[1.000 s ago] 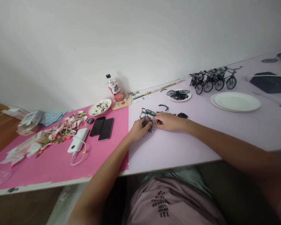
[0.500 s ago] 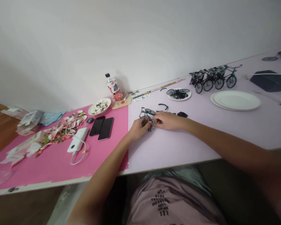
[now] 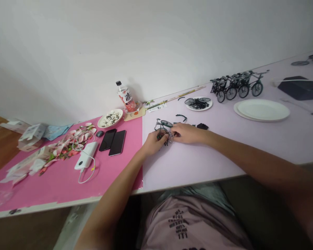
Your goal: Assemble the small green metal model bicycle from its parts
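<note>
Left of the grip lie two flat, black, rectangular phones (image 3: 117,143). The bare left hand (image 3: 153,143) grips a small dark-green spoke-wheeled model bicycle (image 3: 167,124); at its right side, the bare right hand (image 3: 184,133) bends its fingers, whether pinching cannot be told.

the left forearm (image 3: 122,180) is slanting forward and rightward, while the right forearm (image 3: 242,154) is angling in from the lower right. the left hand (image 3: 152,141) is gripping, its thumb (image 3: 163,139) pointing toward the other hand. just beside it, the right hand (image 3: 187,133) is pointing leftward, its back facing up, its fingers bending and pinching at the tips.
</note>
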A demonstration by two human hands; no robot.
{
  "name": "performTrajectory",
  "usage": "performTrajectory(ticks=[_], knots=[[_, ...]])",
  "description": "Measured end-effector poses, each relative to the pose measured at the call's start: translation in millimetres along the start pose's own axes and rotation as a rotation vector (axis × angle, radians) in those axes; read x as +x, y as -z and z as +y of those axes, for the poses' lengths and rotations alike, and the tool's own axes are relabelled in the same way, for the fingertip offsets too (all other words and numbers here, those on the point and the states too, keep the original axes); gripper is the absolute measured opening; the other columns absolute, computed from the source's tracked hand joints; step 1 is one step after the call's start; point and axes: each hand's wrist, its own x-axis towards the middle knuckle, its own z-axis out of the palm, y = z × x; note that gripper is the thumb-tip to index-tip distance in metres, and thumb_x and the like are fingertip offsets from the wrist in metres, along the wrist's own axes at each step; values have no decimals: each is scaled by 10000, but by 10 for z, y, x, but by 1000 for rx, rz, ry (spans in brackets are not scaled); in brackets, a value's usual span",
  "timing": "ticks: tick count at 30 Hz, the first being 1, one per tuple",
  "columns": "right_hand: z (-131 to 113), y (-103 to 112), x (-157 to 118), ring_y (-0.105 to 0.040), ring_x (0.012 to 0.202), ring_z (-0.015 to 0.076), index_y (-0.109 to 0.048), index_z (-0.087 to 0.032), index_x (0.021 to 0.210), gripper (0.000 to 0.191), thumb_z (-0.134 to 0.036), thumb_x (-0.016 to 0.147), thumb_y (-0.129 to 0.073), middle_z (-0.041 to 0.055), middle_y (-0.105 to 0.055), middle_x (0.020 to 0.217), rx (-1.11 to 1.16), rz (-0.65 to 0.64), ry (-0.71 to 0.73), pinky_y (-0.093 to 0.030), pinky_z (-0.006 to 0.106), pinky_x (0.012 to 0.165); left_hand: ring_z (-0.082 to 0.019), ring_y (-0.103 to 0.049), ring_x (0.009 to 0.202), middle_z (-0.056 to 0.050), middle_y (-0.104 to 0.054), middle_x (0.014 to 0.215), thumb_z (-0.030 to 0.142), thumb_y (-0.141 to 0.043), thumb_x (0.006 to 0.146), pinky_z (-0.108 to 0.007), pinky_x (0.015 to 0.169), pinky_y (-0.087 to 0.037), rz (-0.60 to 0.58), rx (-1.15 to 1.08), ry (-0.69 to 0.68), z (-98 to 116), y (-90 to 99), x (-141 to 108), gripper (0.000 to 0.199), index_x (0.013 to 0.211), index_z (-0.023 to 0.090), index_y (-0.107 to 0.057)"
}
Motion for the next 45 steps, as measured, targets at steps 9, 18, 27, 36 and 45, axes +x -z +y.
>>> performTrajectory(ticks=[9, 18, 27, 36, 45], knots=[[-21, 9, -7, -574, 839, 218, -511, -214, 801, 189, -272, 921, -645, 84, -619, 957, 3, 1, -11, -383, 288, 704, -184, -660, 817, -51, -754, 909, 421, -560, 964, -309, 803, -525, -6, -11, -11, -24, -7, 9, 278, 969, 179, -697], [-45, 24, -11, -568, 818, 210, -516, -212, 782, 229, -318, 936, -647, 76, -613, 933, 16, -4, -24, -378, 286, 696, -181, -655, 790, -54, -753, 896, 423, -573, 960, -308, 771, -522, 13, -14, 12, -3, -15, 1, 270, 959, 177, -687], [-54, 27, -16, -564, 814, 204, -521, -209, 788, 207, -295, 930, -644, 77, -613, 952, 14, -4, -36, -370, 284, 695, -175, -645, 786, -50, -744, 892, 410, -570, 958, -302, 762, -504, 9, -21, 7, -2, -16, 1, 259, 946, 176, -681], [-57, 33, -16, -565, 809, 208, -529, -213, 788, 219, -325, 937, -644, 77, -617, 944, 11, -10, -37, -375, 287, 696, -176, -640, 787, -59, -744, 903, 419, -567, 963, -310, 767, -510, 11, -24, 1, -10, -24, -1, 272, 952, 173, -681], [-52, 27, -16, -565, 797, 205, -537, -213, 788, 221, -339, 933, -646, 72, -612, 931, 19, -5, -35, -370, 282, 683, -183, -646, 799, -61, -744, 891, 408, -556, 964, -320, 790, -527, 2, -26, 2, 9, -20, -1, 268, 958, 172, -684]])
